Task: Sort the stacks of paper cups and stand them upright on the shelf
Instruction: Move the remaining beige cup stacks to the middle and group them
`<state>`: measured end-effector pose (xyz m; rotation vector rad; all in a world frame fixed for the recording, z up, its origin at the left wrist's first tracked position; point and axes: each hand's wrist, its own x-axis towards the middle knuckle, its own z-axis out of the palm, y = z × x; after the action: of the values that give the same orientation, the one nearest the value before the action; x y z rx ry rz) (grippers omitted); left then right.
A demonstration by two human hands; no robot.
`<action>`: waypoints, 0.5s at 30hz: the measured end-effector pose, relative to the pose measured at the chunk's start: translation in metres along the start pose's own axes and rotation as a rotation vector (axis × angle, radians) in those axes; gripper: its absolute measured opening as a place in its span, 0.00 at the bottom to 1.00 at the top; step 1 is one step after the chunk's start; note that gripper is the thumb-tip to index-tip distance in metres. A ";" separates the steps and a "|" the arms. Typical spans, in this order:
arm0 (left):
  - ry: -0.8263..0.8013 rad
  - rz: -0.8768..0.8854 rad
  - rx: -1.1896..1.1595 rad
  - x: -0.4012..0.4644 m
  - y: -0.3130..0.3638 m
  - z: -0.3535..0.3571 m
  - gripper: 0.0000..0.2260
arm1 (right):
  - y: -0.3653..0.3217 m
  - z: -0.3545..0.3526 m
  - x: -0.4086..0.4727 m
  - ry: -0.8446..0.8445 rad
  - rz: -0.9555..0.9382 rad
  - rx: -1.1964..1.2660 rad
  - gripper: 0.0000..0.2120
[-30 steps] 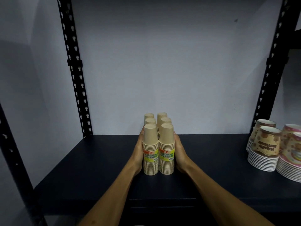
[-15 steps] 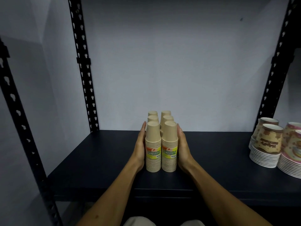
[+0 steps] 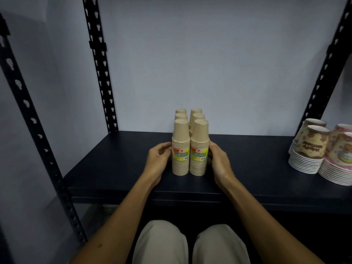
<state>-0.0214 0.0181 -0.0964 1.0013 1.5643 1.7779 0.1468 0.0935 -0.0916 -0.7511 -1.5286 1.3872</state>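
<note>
Several tan paper cup stacks stand upside down in two close rows on the dark shelf (image 3: 114,164). The front left stack (image 3: 181,149) and the front right stack (image 3: 199,149) each carry a yellow label. My left hand (image 3: 157,161) sits beside the front left stack, its loosely curled fingertips at the stack's side. My right hand (image 3: 220,162) rests against the side of the front right stack with relaxed fingers. Neither hand wraps round a stack. The rear stacks are partly hidden by the front ones.
At the shelf's right end stand a brown patterned cup stack (image 3: 308,149) and a pink patterned cup stack (image 3: 341,159). Black perforated uprights rise at the left (image 3: 99,63) and the right (image 3: 327,63). A pale wall closes the back. My knees show below the shelf edge.
Both hands have slid back toward me from along the rows and now sit low beside the front stacks with fingers relaxed. The view has tilted down.
</note>
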 end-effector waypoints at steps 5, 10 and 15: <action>-0.003 0.009 0.026 0.000 0.000 -0.001 0.11 | -0.003 0.000 -0.003 -0.011 0.003 -0.024 0.18; 0.018 0.026 0.031 -0.004 -0.001 -0.001 0.11 | -0.003 0.000 -0.006 -0.008 -0.021 -0.079 0.18; -0.093 0.044 -0.044 -0.017 -0.002 -0.013 0.22 | 0.003 -0.008 -0.014 0.099 0.026 -0.081 0.21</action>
<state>-0.0227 -0.0028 -0.1015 1.0897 1.4511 1.7613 0.1591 0.0850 -0.0976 -0.8796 -1.5090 1.2946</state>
